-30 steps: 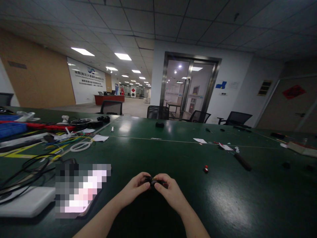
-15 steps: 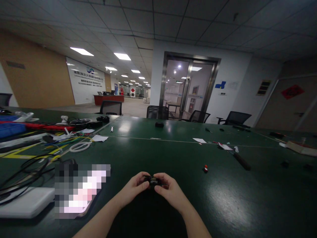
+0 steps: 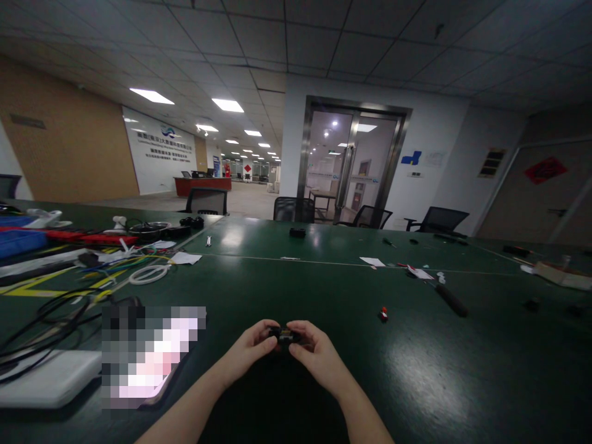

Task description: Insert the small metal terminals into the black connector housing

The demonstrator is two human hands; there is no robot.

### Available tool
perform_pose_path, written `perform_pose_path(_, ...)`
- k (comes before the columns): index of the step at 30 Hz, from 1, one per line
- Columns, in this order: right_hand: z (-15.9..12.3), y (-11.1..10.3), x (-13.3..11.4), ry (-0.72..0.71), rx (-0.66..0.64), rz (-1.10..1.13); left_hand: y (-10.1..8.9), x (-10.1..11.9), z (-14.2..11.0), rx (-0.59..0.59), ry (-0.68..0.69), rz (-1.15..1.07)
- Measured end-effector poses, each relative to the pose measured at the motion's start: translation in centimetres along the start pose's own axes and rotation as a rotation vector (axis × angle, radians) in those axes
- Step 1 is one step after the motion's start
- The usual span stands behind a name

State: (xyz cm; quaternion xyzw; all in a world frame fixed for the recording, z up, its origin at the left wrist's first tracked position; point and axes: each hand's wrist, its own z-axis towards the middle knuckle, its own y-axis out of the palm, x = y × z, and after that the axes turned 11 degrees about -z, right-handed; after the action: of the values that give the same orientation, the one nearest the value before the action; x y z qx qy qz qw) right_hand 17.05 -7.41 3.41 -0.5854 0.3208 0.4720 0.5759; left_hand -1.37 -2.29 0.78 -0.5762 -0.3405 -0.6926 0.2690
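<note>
A small dark object [image 3: 285,335] with a lighter brownish strip on top is held between my two hands, low over the green table [image 3: 259,290]. Its exact kind is too small and dim to make out. On its left end, the thumb and fingers of my left hand [image 3: 256,343] are closed. My right hand [image 3: 316,345] pinches the right end, thumb toward me and fingers on the far side. The fingers hide both ends. To the right of my hands lies a little red and white item [image 3: 383,314].
On the left are a blurred-out phone-like slab [image 3: 161,357], a white box [image 3: 50,377], black cables [image 3: 60,308] and a white cable coil [image 3: 149,274]. A black block [image 3: 297,232] stands farther back. A dark-handled tool [image 3: 451,300] and paper scraps [image 3: 372,262] lie to the right.
The small dark object has turned slightly between my fingers, so the brownish strip on its top shows more. My hands stay almost in the same place.
</note>
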Motion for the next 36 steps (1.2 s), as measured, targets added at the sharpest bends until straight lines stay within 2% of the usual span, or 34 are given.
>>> perform_pose_path(9,0.11,0.09,0.35,0.061,0.048,0.031,-0.06,-0.16,-0.03,0.025,-0.017,0.0)
perform_pose_path(16,0.21,0.06,0.33,0.055,0.067,0.079,0.3,0.17,-0.05,0.072,-0.008,-0.003)
perform_pose_path(30,-0.11,-0.13,-0.12,0.105,0.06,0.066,0.08,-0.13,-0.06,0.058,0.021,0.011)
perform_pose_path(36,-0.14,-0.08,-0.25,0.076,0.059,0.08,0.04,-0.06,-0.19,0.062,0.027,-0.021)
